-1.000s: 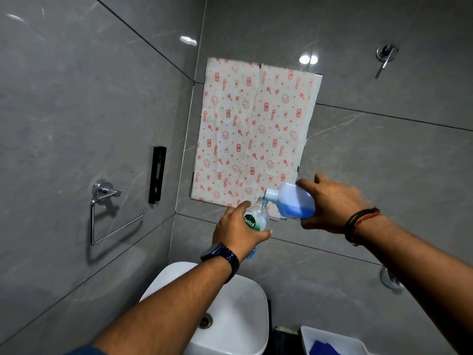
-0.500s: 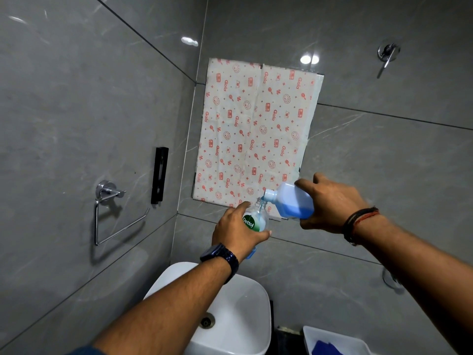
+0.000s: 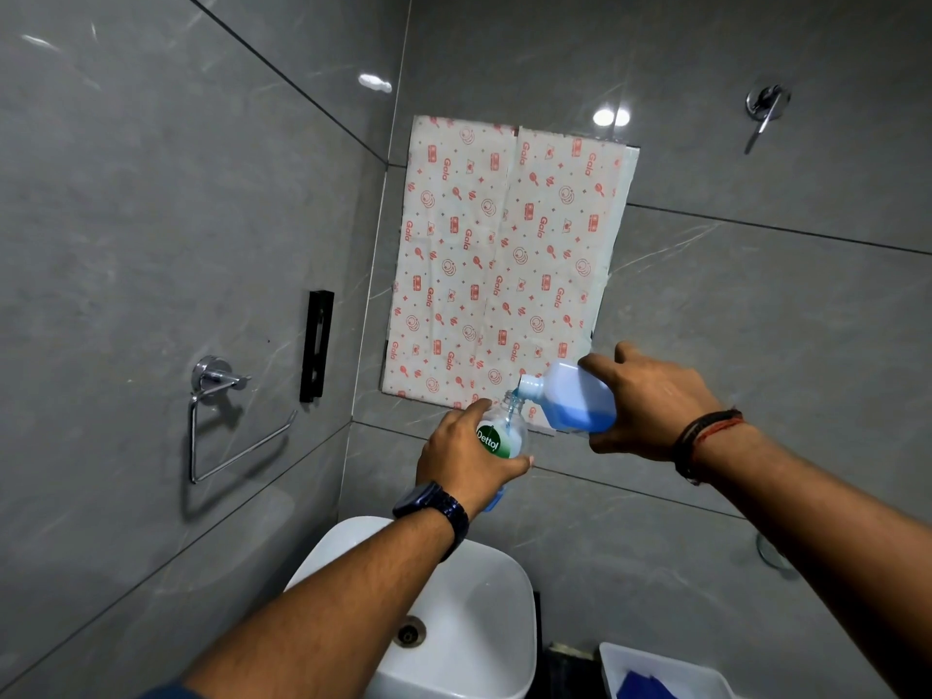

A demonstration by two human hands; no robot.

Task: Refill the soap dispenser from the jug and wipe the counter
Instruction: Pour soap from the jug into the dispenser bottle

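Little had moved since the earlier frames: both hands kept the same hold, and the view had only drifted a touch, though a thin blue stream now ran from the jug's spout. The left hand (image 3: 466, 459) was wrapped around the clear soap dispenser (image 3: 506, 436), its green label facing the camera and its open neck pointing up. The right hand (image 3: 650, 403) gripped the pale plastic jug (image 3: 572, 398), tipped nearly flat with its spout at about 9 o'clock, just over the dispenser's neck; blue liquid lay pooled along the jug's lower side. Both were held in the air in front of a patterned paper sheet (image 3: 509, 259) stuck to the grey tiled wall. A white sink (image 3: 469, 618) sat below the hands at 6 o'clock, with its drain showing. A white tub (image 3: 660, 668) holding something blue stood toward 5 o'clock. A chrome towel ring (image 3: 222, 421) hung on the side wall at 9 o'clock.
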